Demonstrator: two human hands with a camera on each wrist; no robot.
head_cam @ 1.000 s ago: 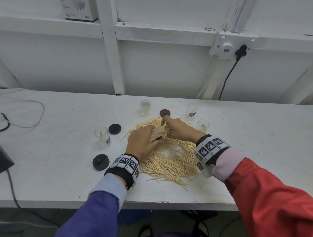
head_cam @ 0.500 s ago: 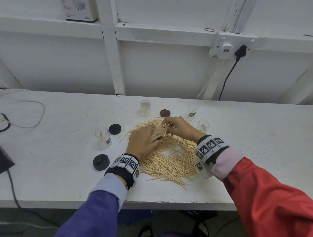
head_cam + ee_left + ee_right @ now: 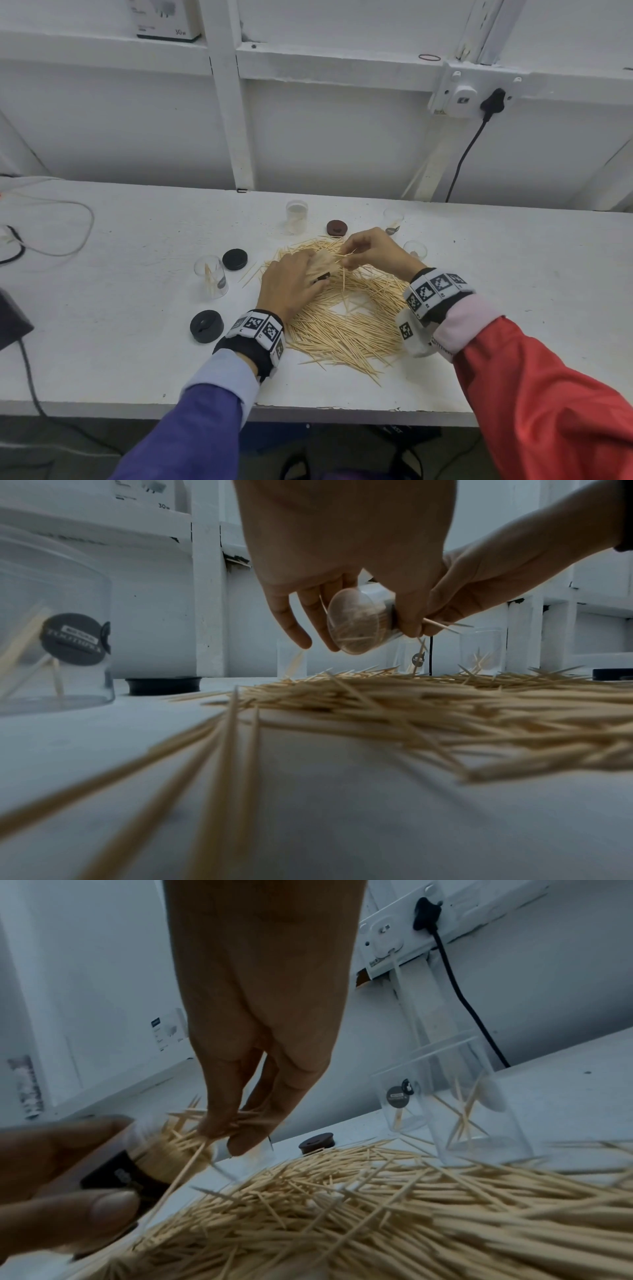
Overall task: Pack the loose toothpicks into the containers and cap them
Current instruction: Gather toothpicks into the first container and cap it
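Since before, right hand (image 3: 371, 251) has lifted, pinching toothpicks (image 3: 236, 1121) at the tilted jar (image 3: 359, 623) gripped by left hand (image 3: 291, 284); filling underway—next, slide them in.

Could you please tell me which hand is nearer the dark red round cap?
Right. The right hand sits just in front of the dark red round cap; the left hand is farther, toward the table's near edge.

The toothpick pile (image 3: 346, 318) lay on the table (image 3: 513, 274). Left of the pile stood a container (image 3: 210, 277) between two caps (image 3: 235, 259) (image 3: 206, 326). Behind the pile sat a third cap (image 3: 337, 228) between two containers (image 3: 296, 216) (image 3: 393, 219); another container (image 3: 415, 249) stood at the pile's right.
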